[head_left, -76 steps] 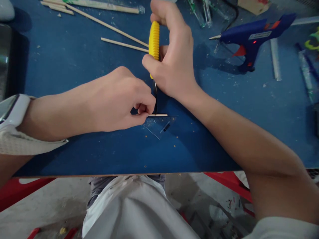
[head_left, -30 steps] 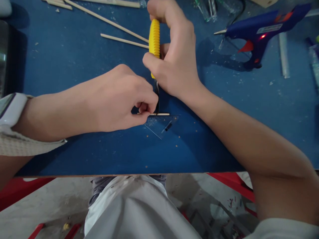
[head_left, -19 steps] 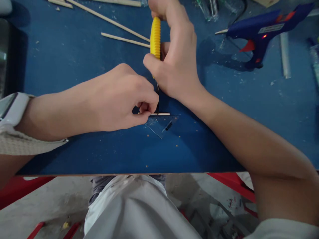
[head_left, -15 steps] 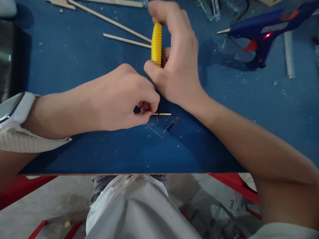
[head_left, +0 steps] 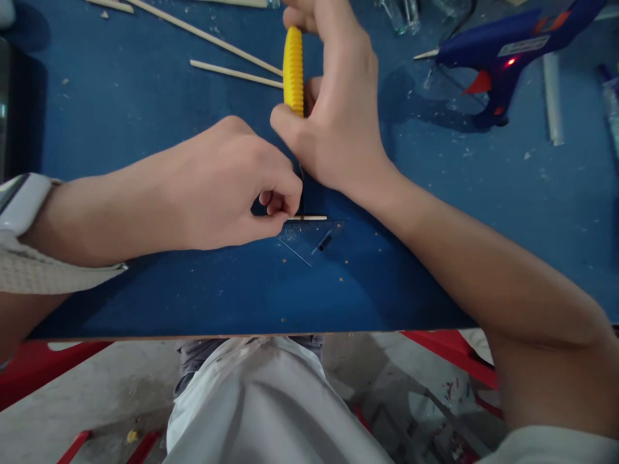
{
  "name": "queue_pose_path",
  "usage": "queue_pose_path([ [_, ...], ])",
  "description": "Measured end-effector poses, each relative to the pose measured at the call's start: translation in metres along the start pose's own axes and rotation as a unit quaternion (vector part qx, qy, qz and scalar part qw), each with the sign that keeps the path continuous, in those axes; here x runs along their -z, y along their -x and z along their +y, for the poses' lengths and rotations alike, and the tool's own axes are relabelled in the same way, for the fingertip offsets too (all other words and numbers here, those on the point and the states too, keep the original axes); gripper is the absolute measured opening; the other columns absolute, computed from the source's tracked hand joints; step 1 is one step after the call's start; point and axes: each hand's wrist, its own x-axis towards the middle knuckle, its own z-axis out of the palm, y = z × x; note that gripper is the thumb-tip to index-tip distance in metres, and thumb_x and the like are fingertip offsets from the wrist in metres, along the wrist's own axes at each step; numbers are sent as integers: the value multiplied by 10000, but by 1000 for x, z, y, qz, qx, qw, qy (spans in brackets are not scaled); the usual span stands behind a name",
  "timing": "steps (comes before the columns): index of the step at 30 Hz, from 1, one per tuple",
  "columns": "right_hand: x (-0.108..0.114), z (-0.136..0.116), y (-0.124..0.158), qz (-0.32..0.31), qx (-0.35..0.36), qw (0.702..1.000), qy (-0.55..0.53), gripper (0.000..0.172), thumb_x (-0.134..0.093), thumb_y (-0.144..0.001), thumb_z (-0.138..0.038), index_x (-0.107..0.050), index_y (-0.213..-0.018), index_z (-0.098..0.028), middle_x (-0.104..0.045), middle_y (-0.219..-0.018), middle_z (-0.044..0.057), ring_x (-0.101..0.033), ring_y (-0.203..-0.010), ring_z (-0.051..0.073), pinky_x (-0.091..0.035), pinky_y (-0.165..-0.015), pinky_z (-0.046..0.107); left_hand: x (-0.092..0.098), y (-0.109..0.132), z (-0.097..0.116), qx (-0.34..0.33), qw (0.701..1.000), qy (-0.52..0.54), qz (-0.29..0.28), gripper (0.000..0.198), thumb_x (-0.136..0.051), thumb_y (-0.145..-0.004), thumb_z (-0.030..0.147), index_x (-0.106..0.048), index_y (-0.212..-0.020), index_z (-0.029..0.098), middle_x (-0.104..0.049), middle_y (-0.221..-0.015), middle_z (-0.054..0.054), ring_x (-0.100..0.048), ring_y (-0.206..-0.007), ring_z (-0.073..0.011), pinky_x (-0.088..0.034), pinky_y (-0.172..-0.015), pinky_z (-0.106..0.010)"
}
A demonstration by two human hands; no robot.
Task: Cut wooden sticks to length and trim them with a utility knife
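My left hand (head_left: 232, 187) is closed, with thumb and index finger pinching a short thin wooden stick (head_left: 310, 218) whose right end shows past the fingertips. Just below, flat on the blue table, lies a clear plastic set square (head_left: 309, 248) with a dark mark; its upper edge runs close along the stick. My right hand (head_left: 341, 106) is wrapped round a yellow, ribbed tool handle (head_left: 293, 71), held upright in the view between thumb and fingers. The tool's working end is hidden by the hands, so I cannot tell its kind.
A blue glue gun (head_left: 507, 61) with a lit red light lies at the right, beside a clear glue stick (head_left: 552, 100). Long wooden sticks (head_left: 207, 40) lie at the upper left. A dark object (head_left: 22, 116) is at the left edge. The table's front edge (head_left: 203, 336) is close to my body.
The whole view has shifted slightly, so everything appears a little further left and up. Both hands keep their grips, and the stick stays along the set square.
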Motion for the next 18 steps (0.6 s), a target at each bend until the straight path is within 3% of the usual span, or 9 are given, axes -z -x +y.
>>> queue_pose_path([
  [3, 3, -4, 0, 11, 1, 999, -34, 738, -430, -894, -177, -450, -1626, -272, -656, -1378, 89, -657, -1417, 260, -643, -1204, 433, 2, 1, 1, 13, 1000, -4, -10, 315, -571, -1064, 231, -835, -895, 263, -832, -877, 54, -696, -748, -127, -488, -774, -310],
  [6, 18, -22, -4, 0, -39, 999, 21, 617, -344, -927, -152, -454, -1527, -245, -668, -1386, 87, -670, -1422, 243, -643, -1223, 458, 1, 0, 1, 11, 1000, -13, -21, 335, -549, -1076, 234, -834, -900, 248, -822, -878, 52, -691, -773, -126, -483, -803, -293],
  [9, 39, -45, -13, -163, -144, 972, 86, 703, -344, -944, -192, -335, -1647, -182, -644, -1642, 97, -590, -1606, 233, -667, -1189, 448, -3, -1, -1, 10, 1000, -8, 3, 303, -582, -1020, 271, -841, -863, 263, -812, -843, 70, -715, -747, -135, -475, -754, -298],
  [12, 50, -53, -19, -171, -160, 968, 87, 732, -354, -916, -181, -345, -1646, -146, -623, -1662, 113, -570, -1630, 250, -649, -1229, 497, -5, -2, -3, 1, 1000, -10, 14, 310, -580, -1013, 274, -842, -849, 267, -795, -815, 76, -714, -728, -130, -475, -742, -293],
  [14, 50, -51, -20, -147, -153, 971, 114, 622, -378, -939, -182, -433, -1557, -129, -680, -1543, 116, -636, -1503, 224, -634, -1256, 470, -5, -2, -3, -12, 1000, -17, 19, 319, -572, -1021, 276, -839, -846, 269, -785, -817, 74, -702, -731, -124, -484, -756, -287],
  [15, 49, -50, -20, -136, -137, 975, 114, 669, -374, -908, -153, -433, -1572, -99, -692, -1531, 121, -659, -1472, 217, -642, -1248, 458, -5, -2, -3, -15, 999, -21, 25, 316, -574, -1015, 281, -837, -842, 272, -778, -812, 74, -697, -726, -124, -485, -753, -287],
  [18, 45, -48, -18, -141, -145, 977, 67, 732, -421, -894, -76, -437, -1626, -67, -672, -1668, 156, -640, -1564, 209, -627, -1274, 417, -5, -2, -3, 5, 999, -32, 17, 297, -583, -993, 286, -847, -857, 274, -772, -820, 74, -697, -721, -131, -497, -753, -284],
])
